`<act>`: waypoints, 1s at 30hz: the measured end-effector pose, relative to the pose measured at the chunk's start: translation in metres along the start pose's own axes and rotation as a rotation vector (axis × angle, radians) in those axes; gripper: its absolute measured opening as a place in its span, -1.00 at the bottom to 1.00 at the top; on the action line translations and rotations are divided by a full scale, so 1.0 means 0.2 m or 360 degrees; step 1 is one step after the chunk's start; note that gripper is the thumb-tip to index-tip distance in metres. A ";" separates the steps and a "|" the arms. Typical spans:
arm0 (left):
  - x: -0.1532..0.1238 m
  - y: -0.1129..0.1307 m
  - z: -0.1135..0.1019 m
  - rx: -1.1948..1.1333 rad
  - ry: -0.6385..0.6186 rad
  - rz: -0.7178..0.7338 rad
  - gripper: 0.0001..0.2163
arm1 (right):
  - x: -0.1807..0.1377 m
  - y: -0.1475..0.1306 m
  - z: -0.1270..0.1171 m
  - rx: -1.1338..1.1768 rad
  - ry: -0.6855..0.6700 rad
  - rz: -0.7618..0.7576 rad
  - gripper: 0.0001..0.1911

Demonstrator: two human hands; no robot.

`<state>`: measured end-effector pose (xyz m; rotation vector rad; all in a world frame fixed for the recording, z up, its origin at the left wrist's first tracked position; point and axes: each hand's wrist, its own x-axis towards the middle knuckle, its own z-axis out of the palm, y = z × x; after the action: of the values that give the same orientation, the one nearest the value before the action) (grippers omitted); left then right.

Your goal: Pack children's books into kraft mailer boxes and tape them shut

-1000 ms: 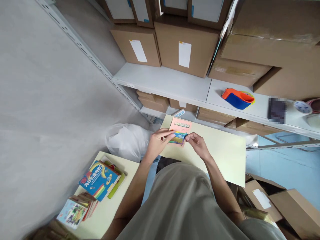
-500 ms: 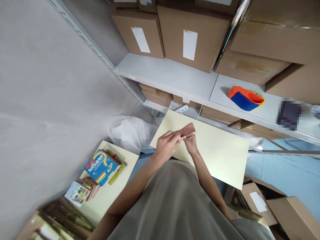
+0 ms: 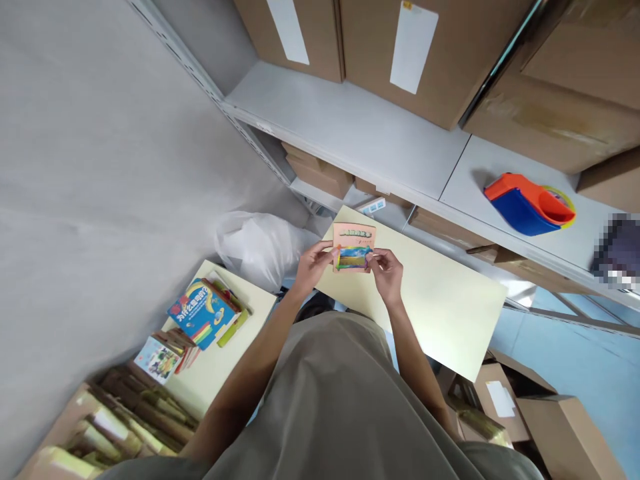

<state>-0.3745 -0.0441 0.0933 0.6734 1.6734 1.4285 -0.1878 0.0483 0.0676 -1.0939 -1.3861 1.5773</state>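
Observation:
A small pink booklet (image 3: 354, 235) with a colourful landscape picture on its cover is held up in front of me, cover toward the camera. My left hand (image 3: 314, 265) pinches its left edge, thumb on the cover. On the opposite edge, my right hand (image 3: 387, 272) grips it the same way. Both hands are above the pale yellow tabletop (image 3: 440, 293), close to its left end. The fingers behind the booklet are hidden.
Left of me, a second pale table (image 3: 200, 390) carries a blue book (image 3: 205, 313) and smaller books (image 3: 159, 360). A white plastic bag (image 3: 260, 247) sits behind it. Shelves (image 3: 350, 133) ahead hold cardboard boxes and an orange-blue tape dispenser (image 3: 530, 203). Open cartons (image 3: 565, 427) stand lower right.
The booklet, earlier tilted nearly edge-on, is now upright with its cover facing me. My hands have moved apart to its two side edges. The camera view has shifted slightly.

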 end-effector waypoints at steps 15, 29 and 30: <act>0.34 -0.44 -0.32 -0.0464 0.0093 -0.0461 -0.49 | 0.05 0.12 0.48 -0.0602 -0.0129 -0.0215 -0.78; 0.72 -0.43 -0.38 0.0395 -0.0186 -0.0316 -0.80 | 0.31 0.55 0.49 -0.0333 0.0769 0.0522 -0.38; 0.73 -0.43 -0.40 0.0400 -0.0162 -0.0331 -0.81 | 0.32 0.55 0.49 -0.0362 0.0806 0.0542 -0.36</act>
<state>-0.5093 0.0134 -0.0239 0.6751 1.8013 1.0326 -0.3021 0.0592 -0.0450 -1.7990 -1.0853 1.2500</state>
